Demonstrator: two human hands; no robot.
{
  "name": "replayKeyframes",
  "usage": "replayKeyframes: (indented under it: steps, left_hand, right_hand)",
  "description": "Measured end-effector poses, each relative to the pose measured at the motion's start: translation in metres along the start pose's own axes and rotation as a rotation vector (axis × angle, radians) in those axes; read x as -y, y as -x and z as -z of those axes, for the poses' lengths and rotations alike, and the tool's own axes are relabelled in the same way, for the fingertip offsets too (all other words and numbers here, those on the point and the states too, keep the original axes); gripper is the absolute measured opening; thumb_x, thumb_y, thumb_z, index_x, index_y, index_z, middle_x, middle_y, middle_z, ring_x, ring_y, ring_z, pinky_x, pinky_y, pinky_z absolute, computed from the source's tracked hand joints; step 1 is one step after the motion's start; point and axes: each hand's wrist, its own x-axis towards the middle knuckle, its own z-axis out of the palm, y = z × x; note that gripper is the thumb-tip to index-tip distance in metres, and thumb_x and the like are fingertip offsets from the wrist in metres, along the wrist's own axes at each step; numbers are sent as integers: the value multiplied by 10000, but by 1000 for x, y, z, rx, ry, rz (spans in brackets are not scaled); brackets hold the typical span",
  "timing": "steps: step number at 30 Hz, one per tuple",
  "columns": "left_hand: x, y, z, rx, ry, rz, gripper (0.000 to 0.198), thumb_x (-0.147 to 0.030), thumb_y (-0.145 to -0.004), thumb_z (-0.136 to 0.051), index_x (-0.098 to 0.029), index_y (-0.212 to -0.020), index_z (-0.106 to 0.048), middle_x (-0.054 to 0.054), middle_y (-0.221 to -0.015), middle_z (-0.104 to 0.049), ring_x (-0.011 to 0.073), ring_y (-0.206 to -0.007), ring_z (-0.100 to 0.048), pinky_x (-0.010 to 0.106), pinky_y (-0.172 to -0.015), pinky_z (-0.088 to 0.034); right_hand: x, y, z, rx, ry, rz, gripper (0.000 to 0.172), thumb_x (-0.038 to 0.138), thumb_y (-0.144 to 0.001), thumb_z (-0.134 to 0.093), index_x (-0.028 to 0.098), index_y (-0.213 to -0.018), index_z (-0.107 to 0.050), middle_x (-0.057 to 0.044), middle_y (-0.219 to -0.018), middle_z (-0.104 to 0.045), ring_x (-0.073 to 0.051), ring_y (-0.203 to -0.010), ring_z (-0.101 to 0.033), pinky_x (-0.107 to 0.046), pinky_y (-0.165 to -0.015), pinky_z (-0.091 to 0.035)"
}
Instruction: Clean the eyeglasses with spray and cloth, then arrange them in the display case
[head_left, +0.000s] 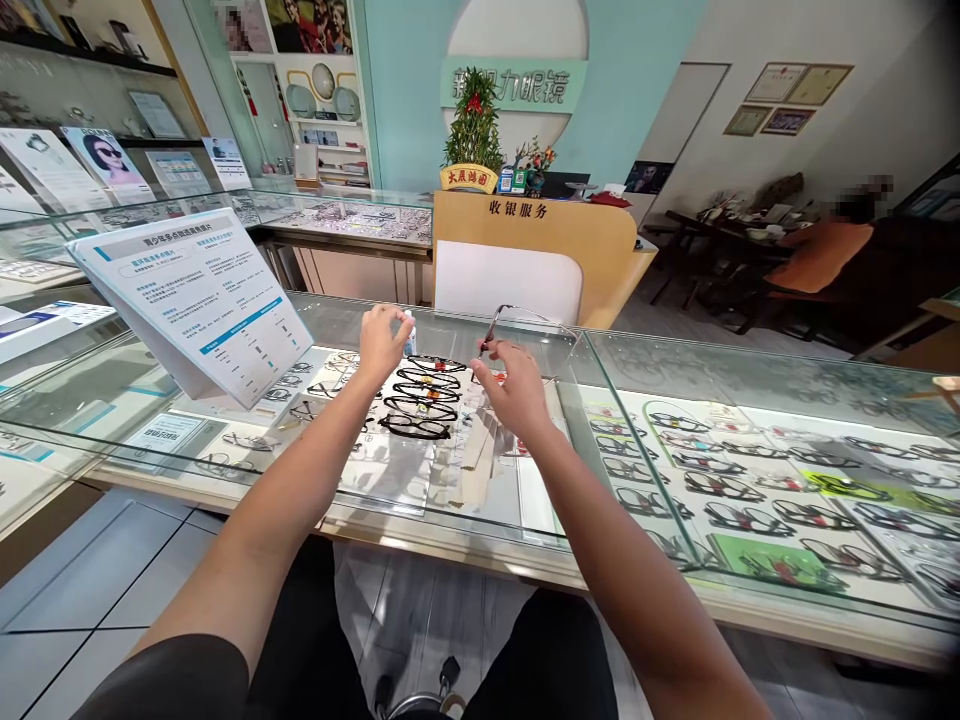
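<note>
My left hand [382, 338] is closed, its fingertips at the top of a small white bottle [410, 338] with some blue on it. The bottle is upright over the glass counter, partly covered by the fingers. In my right hand [516, 385] is a pair of eyeglasses [491, 330], pinched between thumb and fingers with a thin temple reaching up and to the right. Between my forearms, several black-framed glasses [421, 402] lie in a column. A beige cloth [477, 455] appears below my right hand, to the right of that column.
A tent-shaped printed sign [202, 300] stands on the counter at left. The glass display case [645, 470] continues rightward with rows of frames. Behind it stands a wooden cashier desk [615, 255] with plants. A person in orange [825, 255] sits at the far right.
</note>
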Motion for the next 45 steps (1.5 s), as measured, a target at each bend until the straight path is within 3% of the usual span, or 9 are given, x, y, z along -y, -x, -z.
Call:
replayKeyframes:
  steps: [3, 8, 13, 18, 22, 25, 30, 40, 45]
  left_hand:
    - [0, 4, -3, 64, -78, 20, 308, -440, -1030, -647, -270, -1238, -798, 138, -1533, -629, 377, -1473, -506, 558, -1244, -431]
    - [-2, 8, -10, 260, -214, 89, 557, -608, -1070, -581, -338, -1535, -726, 137, -1816, -408, 438, -1666, -315, 656, -1304, -348]
    - [-4, 10, -11, 368, -272, 90, 657, -634, -1071, -554, -291, -1623, -649, 157, -1788, -481, 457, -1649, -349, 695, -1301, -328]
    - [-13, 11, -5, 192, -134, -11, 548, -519, -1008, -664, -247, -1479, -733, 188, -1657, -599, 445, -1582, -456, 675, -1279, -371]
    - [-33, 14, 3, 8, 347, -121, 251, -406, -941, -689, -238, -1121, -736, 129, -1335, -714, 310, -1260, -687, 526, -1155, -538]
    - [-54, 21, 10, 170, 851, 38, 180, -303, -849, -688, -249, -966, -562, 46, -1152, -704, 187, -894, -704, 371, -815, -634]
    - [-80, 32, 23, 585, 1307, 280, 353, -182, -681, -670, -253, -887, -392, -7, -948, -659, 113, -600, -552, 180, -441, -375]
    - [-79, 38, 19, 723, 1275, 220, 380, -289, -629, -674, -260, -958, -485, -25, -662, -546, 145, -529, -438, 276, -486, -353]
    - [-79, 38, 15, 649, 1173, 133, 468, -381, -762, -847, -265, -1027, -480, -21, -817, -636, 170, -752, -621, 329, -702, -518]
  right_hand:
    - [1, 0, 0, 1, -1, -3, 374, 533, -1098, -579, 228, -1251, -732, -147, -1402, -803, -386, -1252, -728, -602, -1144, -488]
    - [1, 0, 1, -3, -3, 10, 378, 536, -1100, -576, 231, -1252, -738, -148, -1390, -807, -385, -1258, -725, -596, -1138, -494]
    - [0, -1, 1, -3, 2, 15, 379, 541, -1102, -578, 233, -1256, -735, -151, -1382, -808, -385, -1234, -734, -596, -1128, -496]
    - [-3, -2, 1, -13, 17, 7, 369, 539, -1101, -583, 237, -1260, -724, -146, -1372, -806, -377, -1227, -736, -584, -1121, -499]
    - [-4, -3, 2, -26, 36, -5, 360, 535, -1108, -568, 238, -1245, -720, -151, -1383, -802, -374, -1212, -736, -591, -1127, -489]
    - [-3, -3, 3, -24, 39, -16, 355, 528, -1111, -566, 239, -1245, -724, -154, -1387, -800, -381, -1229, -731, -592, -1119, -492]
    - [-3, -3, 5, -23, 45, -7, 357, 520, -1115, -561, 246, -1276, -724, -149, -1380, -804, -371, -1226, -731, -577, -1121, -495]
    - [-6, -3, 3, -31, 36, -2, 395, 572, -1109, -560, 240, -1242, -730, -154, -1375, -805, -370, -1212, -725, -567, -1095, -499]
    - [-6, -3, 4, -31, 27, -1, 419, 588, -1113, -541, 242, -1246, -735, -161, -1357, -809, -372, -1201, -720, -580, -1094, -502]
